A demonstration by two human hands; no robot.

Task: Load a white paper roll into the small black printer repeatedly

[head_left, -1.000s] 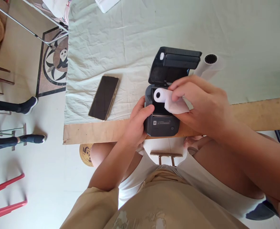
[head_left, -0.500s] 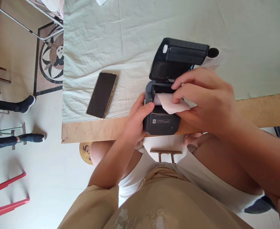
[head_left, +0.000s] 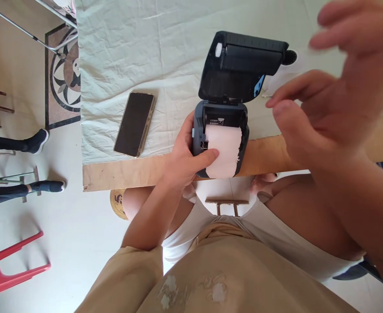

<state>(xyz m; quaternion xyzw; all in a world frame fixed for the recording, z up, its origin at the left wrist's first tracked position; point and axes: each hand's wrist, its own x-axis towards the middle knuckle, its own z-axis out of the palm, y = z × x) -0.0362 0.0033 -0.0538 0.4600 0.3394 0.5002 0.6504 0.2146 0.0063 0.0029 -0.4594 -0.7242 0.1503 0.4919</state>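
Observation:
A small black portable printer [head_left: 219,111] sits at the table's front edge with its lid [head_left: 240,65] raised. My left hand [head_left: 188,154] grips its left side, the thumb pressing on the white paper [head_left: 225,152]. That paper lies over the front of the printer body and reaches past its front edge; its right edge is ragged. My right hand [head_left: 334,87] hovers to the right of the printer, fingers apart and partly blurred, with nothing in it. Just behind it, beside the lid, is a clear roll with a black core [head_left: 289,57], partly hidden.
A smartphone [head_left: 135,124] lies face up on the pale green cloth [head_left: 119,48], left of the printer. The table's wooden edge [head_left: 119,171] runs along the front. On the floor at left are another person's feet [head_left: 46,187] and a red plastic stool [head_left: 11,265].
My right hand has let go of the paper and moved up and right, opening. The paper now lies flat over the printer's front, under my left thumb.

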